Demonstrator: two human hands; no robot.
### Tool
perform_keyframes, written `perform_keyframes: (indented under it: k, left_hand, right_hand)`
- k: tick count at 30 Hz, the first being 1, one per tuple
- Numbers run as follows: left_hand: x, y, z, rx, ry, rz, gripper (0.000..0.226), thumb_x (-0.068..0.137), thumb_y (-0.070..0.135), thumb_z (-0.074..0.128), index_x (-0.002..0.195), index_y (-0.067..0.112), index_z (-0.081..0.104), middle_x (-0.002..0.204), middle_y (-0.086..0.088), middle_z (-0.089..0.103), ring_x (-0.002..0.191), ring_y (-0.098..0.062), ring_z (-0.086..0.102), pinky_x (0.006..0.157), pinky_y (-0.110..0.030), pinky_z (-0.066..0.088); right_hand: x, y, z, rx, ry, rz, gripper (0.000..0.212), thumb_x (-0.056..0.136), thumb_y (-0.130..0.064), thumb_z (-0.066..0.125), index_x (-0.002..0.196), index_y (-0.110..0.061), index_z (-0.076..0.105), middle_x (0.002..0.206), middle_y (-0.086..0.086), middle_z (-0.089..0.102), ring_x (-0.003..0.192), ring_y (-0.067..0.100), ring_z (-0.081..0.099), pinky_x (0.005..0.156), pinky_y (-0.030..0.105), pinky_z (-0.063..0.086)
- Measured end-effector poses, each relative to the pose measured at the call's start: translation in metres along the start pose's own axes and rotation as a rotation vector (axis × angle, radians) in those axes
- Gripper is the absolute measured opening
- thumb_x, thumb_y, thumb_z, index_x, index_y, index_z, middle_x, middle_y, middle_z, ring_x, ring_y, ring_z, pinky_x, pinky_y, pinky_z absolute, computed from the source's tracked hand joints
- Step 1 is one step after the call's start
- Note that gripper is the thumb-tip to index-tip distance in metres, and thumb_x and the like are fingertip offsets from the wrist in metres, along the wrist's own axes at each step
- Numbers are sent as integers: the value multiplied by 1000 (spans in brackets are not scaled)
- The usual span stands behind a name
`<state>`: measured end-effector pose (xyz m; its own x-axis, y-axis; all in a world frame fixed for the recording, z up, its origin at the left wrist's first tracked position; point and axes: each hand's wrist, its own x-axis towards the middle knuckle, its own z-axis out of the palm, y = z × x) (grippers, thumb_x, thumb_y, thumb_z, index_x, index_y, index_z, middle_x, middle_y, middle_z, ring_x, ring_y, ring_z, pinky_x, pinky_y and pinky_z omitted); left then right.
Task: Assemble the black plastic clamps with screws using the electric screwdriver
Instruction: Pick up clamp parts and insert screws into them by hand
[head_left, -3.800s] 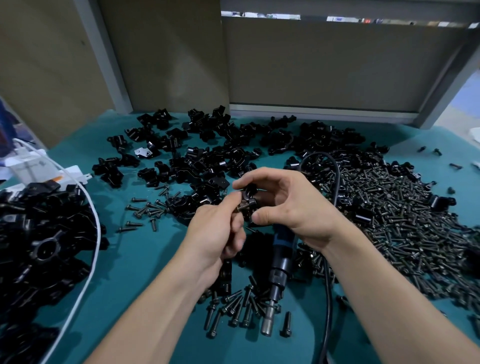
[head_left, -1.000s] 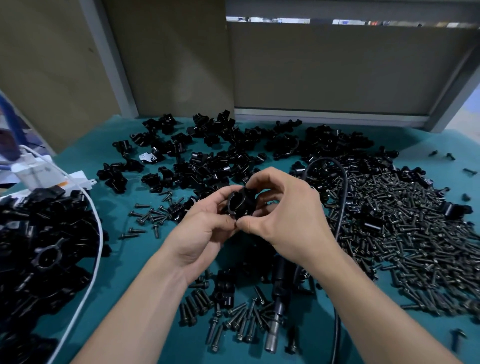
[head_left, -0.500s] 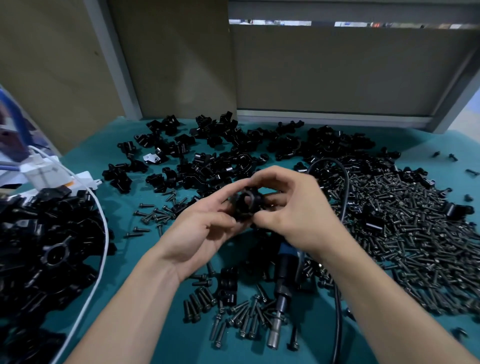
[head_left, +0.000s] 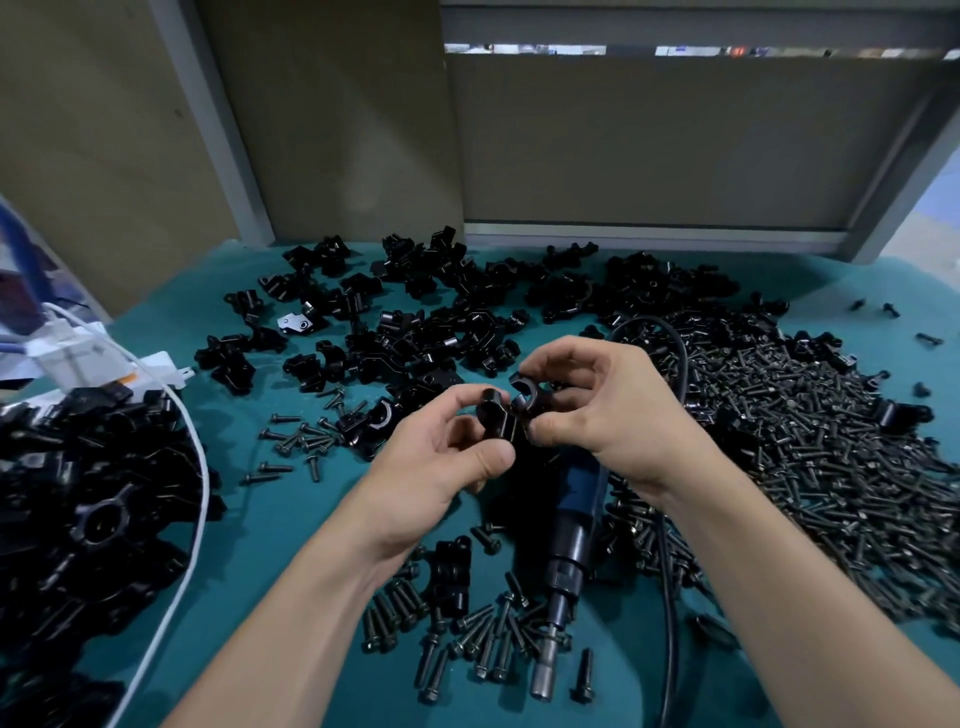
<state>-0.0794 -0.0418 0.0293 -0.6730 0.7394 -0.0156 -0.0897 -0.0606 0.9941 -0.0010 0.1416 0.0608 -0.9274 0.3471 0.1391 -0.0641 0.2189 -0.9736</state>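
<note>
Above a teal surface (head_left: 291, 530), two black clamp pieces are held touching each other. The left clamp half (head_left: 493, 418) is pinched in the curled fingers of the left hand (head_left: 447, 457) and the right clamp half (head_left: 527, 392) in those of the right hand (head_left: 597, 410), probably so their screw holes can be lined up. The electric screwdriver (head_left: 571, 530) is laid on the surface just beneath the hands, bit toward the viewer, beside a small scatter of screws (head_left: 467, 639), seemingly placed for easy reach. Loose clamps (head_left: 441, 322) are heaped farther back, and a large screw pile (head_left: 805, 441) is spread to the right.
</note>
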Motion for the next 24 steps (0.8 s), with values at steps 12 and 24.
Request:
perform_keyframes:
  k: [12, 24]
  left_hand:
    - [0, -2, 4, -31, 31, -13, 31, 95, 0, 68, 116, 23, 74, 70, 1, 68, 52, -15, 62, 47, -22, 49]
    - [0, -4, 6, -16, 70, 77, 24, 96, 21, 72, 115, 35, 72, 86, 1, 73, 72, -11, 63, 68, -25, 54]
  right_hand:
    - [0, 4, 6, 46, 11, 27, 51, 69, 23, 78, 100, -18, 75, 105, 2, 78, 78, 21, 74, 75, 37, 63]
    - [-5, -2, 14, 114, 16, -8, 47, 72, 20, 80, 103, -13, 75, 100, 1, 80, 83, 23, 78, 74, 35, 64]
